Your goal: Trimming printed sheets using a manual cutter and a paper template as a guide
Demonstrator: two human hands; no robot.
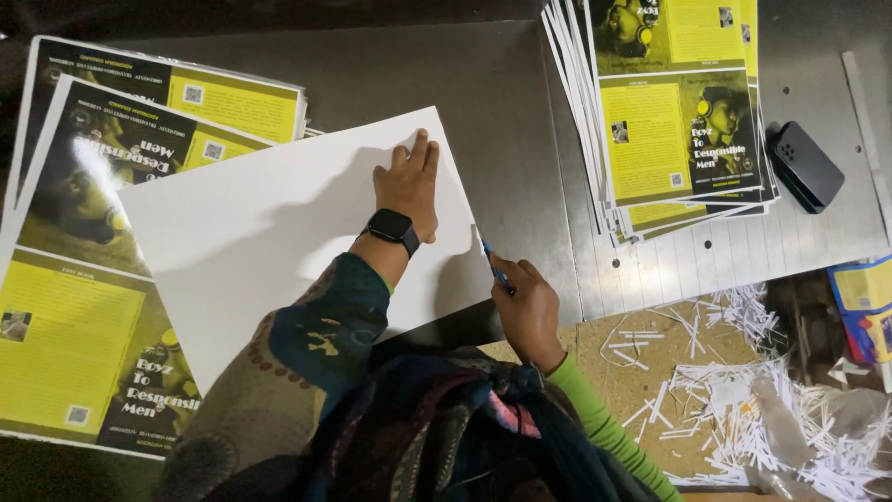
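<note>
One white sheet point(279, 223) is pressed flat at frame centre by the left hand point(409, 186), fingers spread open; at its right edge a blue cutter point(495, 270) is grasped by the right hand point(530, 311). Printed cover stacks point(678, 112) crowd the grey metal table point(502, 102) — little free room is left — and paper trimmings point(762, 409) are seen lower right.

The left hand point(409, 186) presses flat on a blank white sheet point(269, 232) on the desk point(502, 112), while the right hand point(530, 311) holds a blue blade point(494, 265) at the sheet's edge.
</note>
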